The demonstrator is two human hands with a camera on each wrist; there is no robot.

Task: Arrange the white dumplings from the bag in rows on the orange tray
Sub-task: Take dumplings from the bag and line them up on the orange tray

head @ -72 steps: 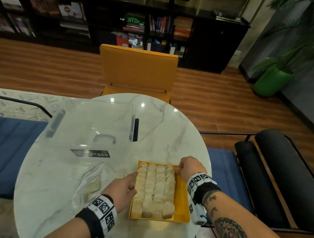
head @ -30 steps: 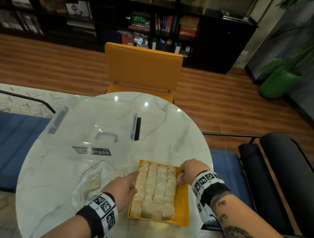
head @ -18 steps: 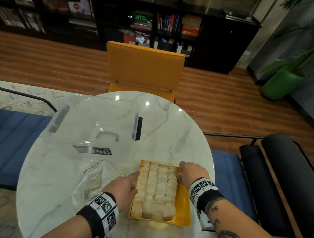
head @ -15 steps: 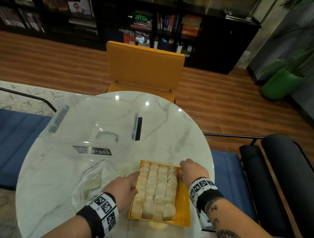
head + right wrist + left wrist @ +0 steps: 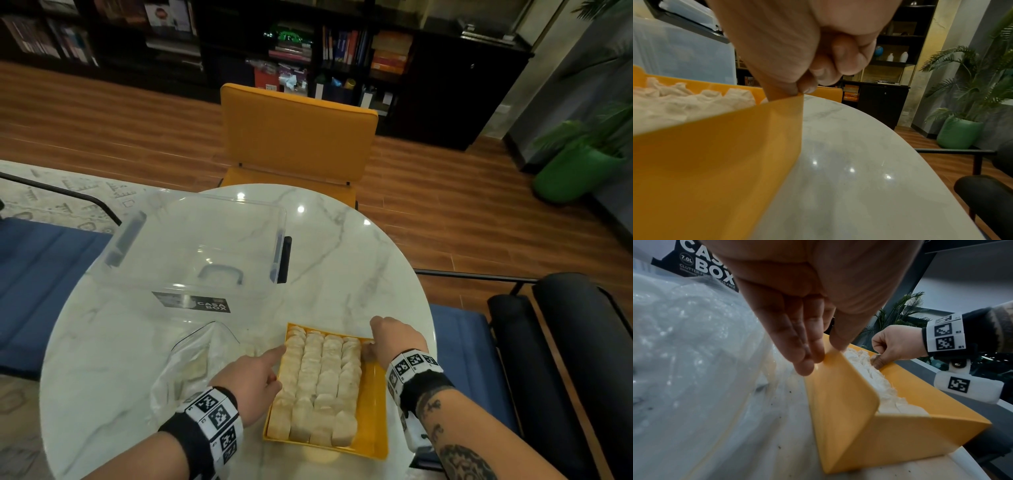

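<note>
The orange tray (image 5: 374,411) lies near the table's front edge, holding several rows of white dumplings (image 5: 322,377). My left hand (image 5: 272,365) lies along its left side. Its straight fingers (image 5: 807,363) rest against the outer wall (image 5: 838,402) and the thumb sits on the rim. My right hand (image 5: 390,339) is over the far right corner with curled fingers. Thumb and index finger (image 5: 809,88) pinch together just inside the wall (image 5: 705,154), on a dumpling (image 5: 367,350) that is mostly hidden. The clear bag (image 5: 195,366) lies left of the tray.
A clear plastic box (image 5: 191,253) stands behind the bag on the round marble table (image 5: 359,267). A yellow chair (image 5: 298,137) stands at the far side and a black armchair (image 5: 565,342) at the right.
The right hand dipped back, then shifted slightly forward again at the tray's far right corner, keeping the dumpling under its thumb. The left hand stayed on the left wall.
</note>
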